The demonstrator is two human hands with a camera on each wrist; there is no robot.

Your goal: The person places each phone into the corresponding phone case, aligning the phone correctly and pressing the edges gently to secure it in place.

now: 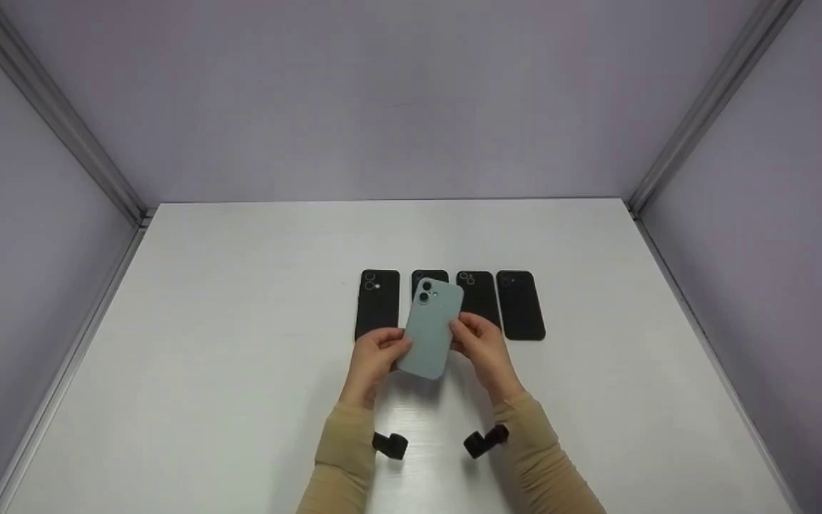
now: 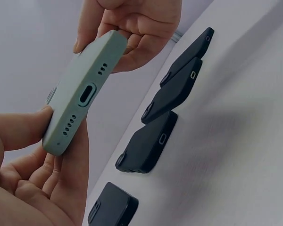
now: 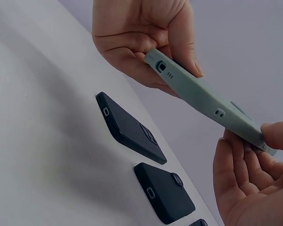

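Both hands hold a mint-green phone case (image 1: 434, 335) up over the table, tilted, its back with the camera corner upward. My left hand (image 1: 374, 358) pinches its lower left edge, thumb on the back and fingers underneath. On the other side, my right hand (image 1: 484, 351) pinches the right edge the same way. The left wrist view shows the bottom end of the mint case (image 2: 85, 94) with its port opening and small speaker holes. In the right wrist view, side button cutouts show along the case's long edge (image 3: 212, 107).
Several black phone cases lie in a row on the white table (image 1: 204, 343) behind the hands: a leftmost one (image 1: 378, 303), one partly covered by the mint case (image 1: 429, 274), another (image 1: 479, 294), and a rightmost (image 1: 521, 307). Pale walls stand around the table's back and sides.
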